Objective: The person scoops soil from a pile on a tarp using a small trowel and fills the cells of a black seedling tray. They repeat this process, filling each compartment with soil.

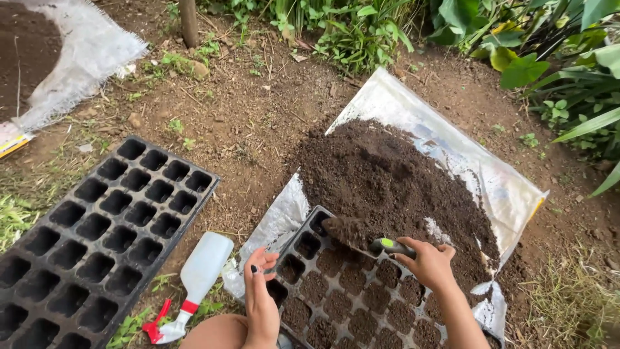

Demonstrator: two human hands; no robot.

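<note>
Filling a seedling tray with soil

My right hand (429, 262) grips a trowel (361, 236) loaded with soil over the black seedling tray (349, 291); my left hand (258, 291) clasps the tray's near edge. A soil heap (394, 181) lies on plastic sheeting (452, 148) just behind.

The left hand (260, 291) sits at about 6 o'clock, forearm rising from the bottom edge, fingers reaching toward 12 with the thumb hooked to 1 o'clock. The right hand (429, 262) sits at about 5 o'clock, its bare forearm running down toward 5, fingers curled into a closed grip pointing toward 10.
</note>
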